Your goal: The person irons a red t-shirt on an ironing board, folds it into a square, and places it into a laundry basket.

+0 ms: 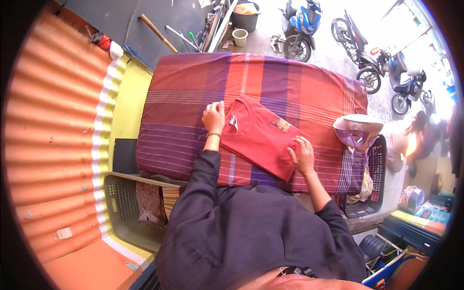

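Observation:
A folded red T-shirt (259,136) lies at a slant on a padded table under a plaid cloth (174,108). Its round collar, with a pale neck label (233,122), points up and left; a small dark and yellow print (280,124) marks its front. Beside the collar is my left hand (214,117), its fingers curled; whether they pinch any fabric is hidden. My right hand (303,154) rests at the shirt's right edge with fingers spread and grips nothing.
A grey-green plastic basket (127,206) holding folded cloth stands at left. At right, a white and purple container (357,132) sits near a dark crate (378,174). A corrugated orange wall (61,145) borders the left; motorcycles (299,32) stand beyond the table.

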`<state>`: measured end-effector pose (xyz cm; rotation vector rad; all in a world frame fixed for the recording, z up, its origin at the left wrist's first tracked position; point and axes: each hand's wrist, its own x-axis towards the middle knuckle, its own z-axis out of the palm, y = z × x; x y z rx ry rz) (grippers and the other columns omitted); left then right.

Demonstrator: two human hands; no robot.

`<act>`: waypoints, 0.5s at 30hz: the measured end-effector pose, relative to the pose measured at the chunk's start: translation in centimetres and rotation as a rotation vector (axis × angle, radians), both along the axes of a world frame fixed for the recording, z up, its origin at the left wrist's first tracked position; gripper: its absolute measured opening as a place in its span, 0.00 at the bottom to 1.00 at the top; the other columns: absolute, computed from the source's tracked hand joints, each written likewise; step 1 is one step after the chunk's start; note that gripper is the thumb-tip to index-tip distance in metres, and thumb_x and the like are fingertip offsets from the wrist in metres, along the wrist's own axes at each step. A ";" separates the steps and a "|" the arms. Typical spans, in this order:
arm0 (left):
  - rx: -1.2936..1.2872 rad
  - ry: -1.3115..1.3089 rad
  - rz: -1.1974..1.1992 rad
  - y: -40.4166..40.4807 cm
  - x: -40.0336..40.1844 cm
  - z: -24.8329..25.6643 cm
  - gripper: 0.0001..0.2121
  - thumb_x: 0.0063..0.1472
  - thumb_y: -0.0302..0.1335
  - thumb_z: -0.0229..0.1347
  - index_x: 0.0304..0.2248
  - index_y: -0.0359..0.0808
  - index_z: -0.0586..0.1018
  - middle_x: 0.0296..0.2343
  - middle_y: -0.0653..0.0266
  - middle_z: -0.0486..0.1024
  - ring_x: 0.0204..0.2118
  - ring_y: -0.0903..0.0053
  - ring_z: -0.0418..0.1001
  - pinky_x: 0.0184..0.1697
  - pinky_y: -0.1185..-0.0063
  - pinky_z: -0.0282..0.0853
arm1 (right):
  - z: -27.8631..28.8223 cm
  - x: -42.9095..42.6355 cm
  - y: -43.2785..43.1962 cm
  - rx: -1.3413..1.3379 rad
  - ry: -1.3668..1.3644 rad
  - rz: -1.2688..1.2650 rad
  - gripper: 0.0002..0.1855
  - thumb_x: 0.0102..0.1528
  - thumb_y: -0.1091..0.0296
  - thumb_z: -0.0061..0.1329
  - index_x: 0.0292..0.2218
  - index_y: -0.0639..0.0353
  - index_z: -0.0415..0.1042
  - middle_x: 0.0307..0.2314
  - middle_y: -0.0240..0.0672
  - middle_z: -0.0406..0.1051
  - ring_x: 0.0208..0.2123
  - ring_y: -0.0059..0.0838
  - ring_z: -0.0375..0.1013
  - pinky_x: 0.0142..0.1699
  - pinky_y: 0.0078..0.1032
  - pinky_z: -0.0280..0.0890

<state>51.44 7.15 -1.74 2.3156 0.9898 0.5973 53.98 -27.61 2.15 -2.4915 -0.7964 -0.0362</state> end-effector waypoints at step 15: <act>0.260 0.228 -0.552 -0.5 9.1 -1.3 0.10 0.53 0.41 0.53 0.29 0.45 0.75 0.37 0.71 0.67 0.43 0.73 0.61 0.44 0.68 0.51 | -4.6 1.7 1.1 -0.378 0.131 -0.258 0.46 0.51 0.38 0.37 0.59 0.61 0.39 0.59 0.39 0.40 0.61 0.35 0.36 0.62 0.42 0.27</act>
